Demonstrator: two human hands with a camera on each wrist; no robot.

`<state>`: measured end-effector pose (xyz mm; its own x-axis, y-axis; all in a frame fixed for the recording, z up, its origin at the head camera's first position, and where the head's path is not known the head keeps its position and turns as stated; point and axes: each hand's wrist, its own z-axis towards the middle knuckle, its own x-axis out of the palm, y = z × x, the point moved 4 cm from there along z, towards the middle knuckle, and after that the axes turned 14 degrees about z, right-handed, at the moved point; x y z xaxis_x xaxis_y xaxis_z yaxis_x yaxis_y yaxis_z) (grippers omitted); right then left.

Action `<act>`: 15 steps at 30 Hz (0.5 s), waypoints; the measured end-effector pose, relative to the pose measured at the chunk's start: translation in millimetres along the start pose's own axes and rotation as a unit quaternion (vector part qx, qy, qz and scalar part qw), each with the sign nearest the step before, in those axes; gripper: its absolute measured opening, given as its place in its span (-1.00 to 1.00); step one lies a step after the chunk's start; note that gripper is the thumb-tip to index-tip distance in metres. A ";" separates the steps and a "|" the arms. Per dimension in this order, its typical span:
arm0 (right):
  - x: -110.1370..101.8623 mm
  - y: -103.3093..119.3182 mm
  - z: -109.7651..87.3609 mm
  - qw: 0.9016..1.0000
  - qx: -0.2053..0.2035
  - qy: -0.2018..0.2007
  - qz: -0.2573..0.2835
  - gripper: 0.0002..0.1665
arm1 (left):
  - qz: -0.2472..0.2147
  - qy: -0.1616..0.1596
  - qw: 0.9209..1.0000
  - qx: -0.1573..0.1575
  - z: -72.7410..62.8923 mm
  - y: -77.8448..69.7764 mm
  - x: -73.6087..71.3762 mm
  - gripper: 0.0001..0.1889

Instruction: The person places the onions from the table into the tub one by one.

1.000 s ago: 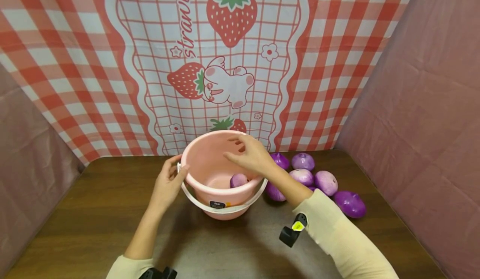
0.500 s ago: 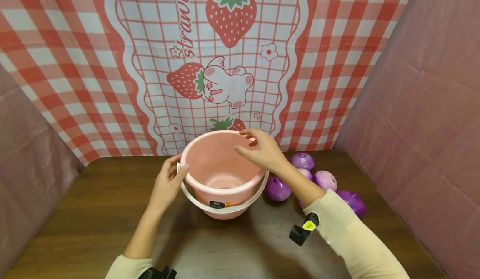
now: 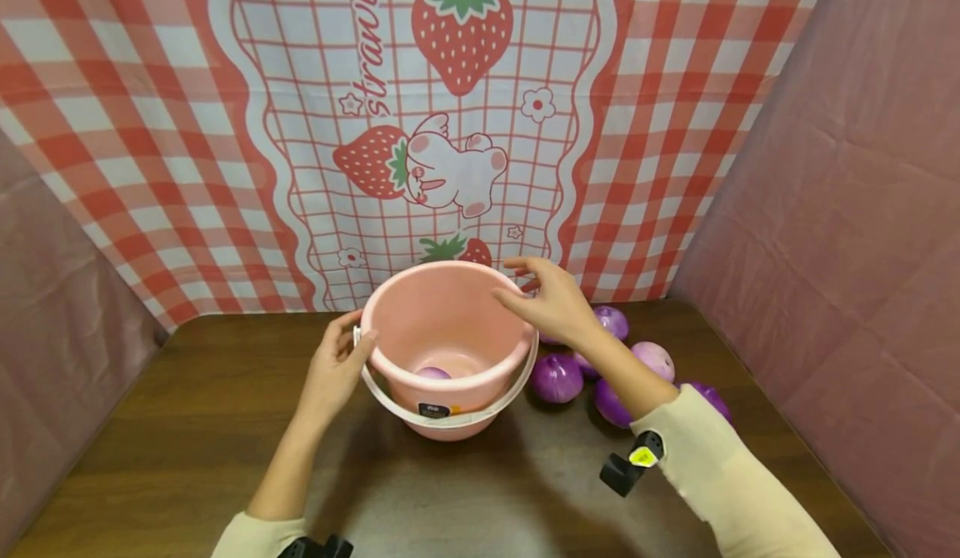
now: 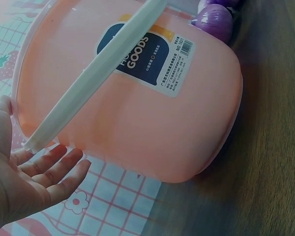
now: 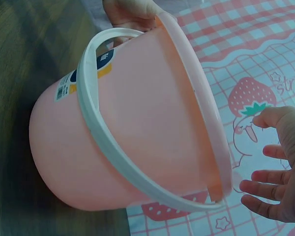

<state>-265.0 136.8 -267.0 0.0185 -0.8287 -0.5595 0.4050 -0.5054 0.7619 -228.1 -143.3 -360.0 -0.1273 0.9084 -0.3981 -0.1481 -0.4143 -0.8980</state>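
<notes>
The tabletop [image 3: 187, 424] is dark brown wood-look, grain showing, with rounded back corners. Pink bucket [image 3: 450, 316] sits right on it around the middle, and just to its right there's a loose bunch of purple onions [image 3: 557, 378].

Bucket's [image 3: 480, 396] near wall hid all but the top of the onion [image 3: 432, 373] inside, seen from your head camera. Your right forearm [image 3: 624, 364] masked some of the onions [image 3: 557, 379] alongside, so their number was unclear. The label's [image 3: 433, 409] print was too small to read from there; in the left wrist view, the handle [image 4: 98, 70] covered some lettering. Wrist-view edges cropped your left hand [image 3: 341, 368] and right hand [image 3: 553, 301]. Both sleeves [image 3: 735, 466] ran off the bottom, and the cloth's [image 3: 277, 41] printed word was cut at the top.
</notes>
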 end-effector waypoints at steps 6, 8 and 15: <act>-9.2 -3.8 -4.5 1.000 0.008 -0.006 -0.013 -0.40 | 0.001 0.001 1.000 -0.001 -0.1 0.1 0.2 -0.52; -12.1 -4.6 -5.7 1.000 0.011 -0.009 -0.018 -0.41 | 0.001 0.000 1.000 -0.001 -0.2 0.1 0.2 -0.52; -23.2 -10.8 -10.9 1.000 0.018 -0.016 -0.014 -0.40 | -0.002 0.001 1.000 0.000 -0.1 0.5 0.9 -0.52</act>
<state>-259.9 164.1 -265.8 -0.0207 -0.8213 -0.5702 0.3720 -0.5357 0.7581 -228.2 -142.7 -360.8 -0.1255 0.9098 -0.3956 -0.1491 -0.4115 -0.8991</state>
